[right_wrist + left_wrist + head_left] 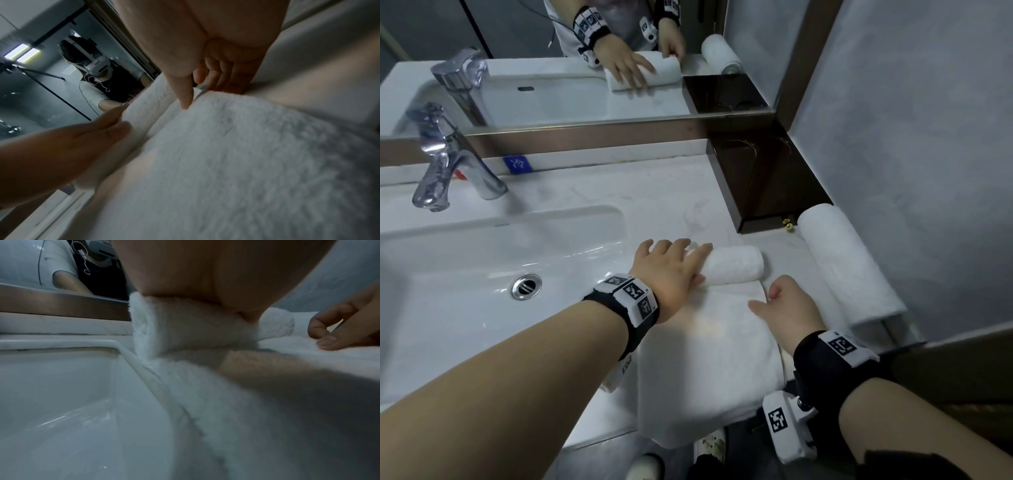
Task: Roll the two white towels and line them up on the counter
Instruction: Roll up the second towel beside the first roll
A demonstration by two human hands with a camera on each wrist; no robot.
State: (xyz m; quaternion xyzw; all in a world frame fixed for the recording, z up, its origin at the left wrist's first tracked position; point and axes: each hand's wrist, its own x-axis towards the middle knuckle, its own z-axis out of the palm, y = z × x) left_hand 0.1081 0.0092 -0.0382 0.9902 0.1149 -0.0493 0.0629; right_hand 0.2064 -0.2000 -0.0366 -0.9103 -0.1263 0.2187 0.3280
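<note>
A white towel [705,346] lies flat on the counter to the right of the sink, its far end wound into a roll [738,263]. My left hand [674,267] presses on the roll's left part with straight fingers; the left wrist view shows the palm [205,280] on top of the roll [185,324]. My right hand [784,308] is at the towel's right edge just before the roll, thumb [185,97] on the cloth and fingers curled round the edge. A second white towel [839,263], fully rolled, lies along the right wall.
The white sink basin [482,274] and chrome faucet [445,164] are to the left. A dark brown tray [763,178] fills the back right corner under the mirror [585,68]. The grey wall [911,137] bounds the counter on the right.
</note>
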